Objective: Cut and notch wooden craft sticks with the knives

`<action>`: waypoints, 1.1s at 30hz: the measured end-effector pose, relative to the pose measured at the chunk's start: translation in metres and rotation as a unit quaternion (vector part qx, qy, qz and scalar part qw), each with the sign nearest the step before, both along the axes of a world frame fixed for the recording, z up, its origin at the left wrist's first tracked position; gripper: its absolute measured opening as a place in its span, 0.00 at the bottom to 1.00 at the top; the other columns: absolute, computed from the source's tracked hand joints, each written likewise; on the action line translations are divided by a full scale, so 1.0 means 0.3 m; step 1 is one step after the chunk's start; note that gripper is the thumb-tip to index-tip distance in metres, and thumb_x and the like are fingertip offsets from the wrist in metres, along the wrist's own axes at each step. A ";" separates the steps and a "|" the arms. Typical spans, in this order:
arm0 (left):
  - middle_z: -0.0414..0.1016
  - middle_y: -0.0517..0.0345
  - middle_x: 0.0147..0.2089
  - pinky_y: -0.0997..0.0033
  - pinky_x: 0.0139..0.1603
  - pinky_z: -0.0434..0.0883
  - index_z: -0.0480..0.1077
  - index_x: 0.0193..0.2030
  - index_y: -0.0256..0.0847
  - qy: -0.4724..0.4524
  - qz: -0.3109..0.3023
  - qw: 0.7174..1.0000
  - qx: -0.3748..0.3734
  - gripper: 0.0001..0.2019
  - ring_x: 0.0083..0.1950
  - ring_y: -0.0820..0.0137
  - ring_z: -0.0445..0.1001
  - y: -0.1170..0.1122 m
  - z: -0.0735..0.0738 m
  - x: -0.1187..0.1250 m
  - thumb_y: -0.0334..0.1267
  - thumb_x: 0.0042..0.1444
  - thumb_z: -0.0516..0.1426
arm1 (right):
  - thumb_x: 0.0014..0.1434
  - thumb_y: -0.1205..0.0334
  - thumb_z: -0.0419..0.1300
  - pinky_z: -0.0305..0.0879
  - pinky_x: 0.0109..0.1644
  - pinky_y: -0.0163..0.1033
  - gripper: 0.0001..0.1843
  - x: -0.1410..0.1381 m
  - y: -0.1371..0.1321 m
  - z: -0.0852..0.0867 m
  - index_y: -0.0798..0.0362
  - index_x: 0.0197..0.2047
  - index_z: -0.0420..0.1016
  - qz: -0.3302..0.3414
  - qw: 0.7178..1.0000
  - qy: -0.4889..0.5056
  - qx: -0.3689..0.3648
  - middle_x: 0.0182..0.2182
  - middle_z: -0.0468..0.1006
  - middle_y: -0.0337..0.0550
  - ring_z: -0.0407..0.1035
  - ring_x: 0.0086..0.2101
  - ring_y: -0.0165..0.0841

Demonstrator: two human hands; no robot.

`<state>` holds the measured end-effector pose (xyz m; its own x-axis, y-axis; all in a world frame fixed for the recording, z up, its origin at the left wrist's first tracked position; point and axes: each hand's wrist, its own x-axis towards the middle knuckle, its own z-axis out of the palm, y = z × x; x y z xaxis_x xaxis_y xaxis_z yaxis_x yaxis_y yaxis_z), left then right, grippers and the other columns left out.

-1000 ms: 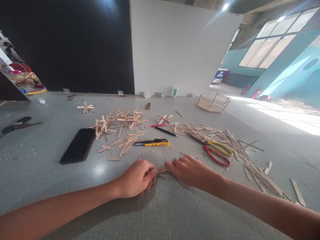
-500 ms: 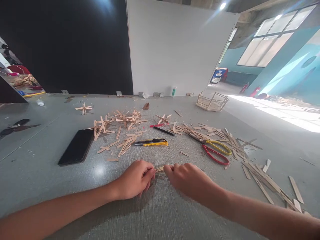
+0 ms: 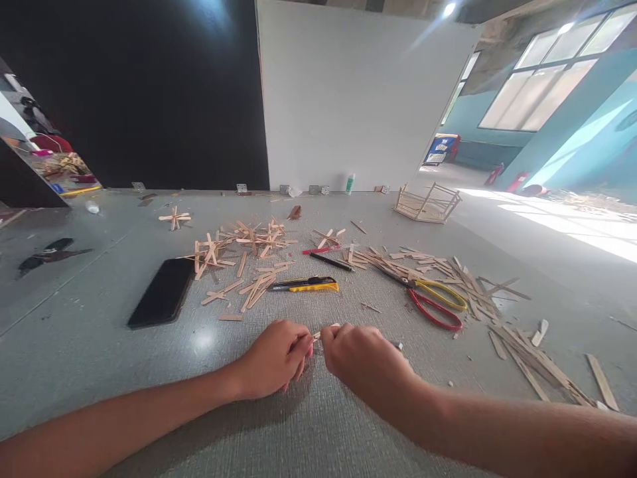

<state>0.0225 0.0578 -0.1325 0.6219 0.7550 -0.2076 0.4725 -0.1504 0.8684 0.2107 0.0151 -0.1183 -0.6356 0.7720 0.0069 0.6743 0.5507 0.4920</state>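
Note:
My left hand (image 3: pixel 276 355) is closed, pinching one end of a short wooden craft stick (image 3: pixel 317 336) just above the table. At the other end of this stick my right hand (image 3: pixel 361 355) is closed, its fingers curled over it and hiding most of the piece. A small grey-tipped thing (image 3: pixel 399 346) shows behind the right hand; I cannot tell whether it is held or lying there. Beyond the hands lies a yellow and black utility knife (image 3: pixel 311 285). To the right are scissors (image 3: pixel 425 299) with one yellow and one red handle.
A black phone (image 3: pixel 162 292) lies at left. Loose craft sticks (image 3: pixel 261 239) are heaped in the middle, and more sticks (image 3: pixel 532 358) spread at right. A black pen (image 3: pixel 332 261), a glue stick (image 3: pixel 350 184) and a stick-built frame (image 3: pixel 428 204) sit farther back, before upright panels (image 3: pixel 348 99).
The view has shifted slightly left, so things appear a little farther right. My right hand has tilted a little over the stick, and the grey-tipped thing now shows more clearly behind it.

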 end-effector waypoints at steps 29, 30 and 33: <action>0.63 0.66 0.26 0.71 0.31 0.57 0.60 0.35 0.45 -0.021 0.067 0.983 0.172 0.15 0.26 0.71 0.62 -0.052 -0.042 0.009 0.42 0.75 0.43 | 0.69 0.76 0.50 0.70 0.36 0.34 0.13 0.069 -0.005 -0.030 0.52 0.40 0.71 -0.081 0.875 0.441 -0.182 0.35 0.80 0.41 0.76 0.32 0.31; 0.63 0.66 0.26 0.71 0.31 0.58 0.61 0.36 0.44 -0.027 0.065 0.983 0.169 0.15 0.26 0.71 0.62 -0.055 -0.036 0.009 0.43 0.75 0.44 | 0.70 0.73 0.49 0.71 0.39 0.35 0.13 0.079 0.000 -0.027 0.52 0.42 0.72 -0.074 0.858 0.470 -0.191 0.35 0.80 0.42 0.76 0.34 0.32; 0.66 0.65 0.28 0.72 0.31 0.60 0.64 0.39 0.44 -0.039 0.065 0.982 0.173 0.14 0.26 0.71 0.63 -0.060 -0.028 0.004 0.43 0.76 0.44 | 0.71 0.69 0.51 0.71 0.39 0.37 0.11 0.094 0.001 -0.016 0.51 0.44 0.75 -0.069 0.830 0.516 -0.203 0.35 0.81 0.43 0.75 0.33 0.32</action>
<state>0.0238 0.0396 -0.1409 0.5193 0.8461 0.1199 0.4405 -0.3853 0.8109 0.2389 0.0156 -0.1229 -0.3588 0.9084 0.2147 0.6913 0.4132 -0.5928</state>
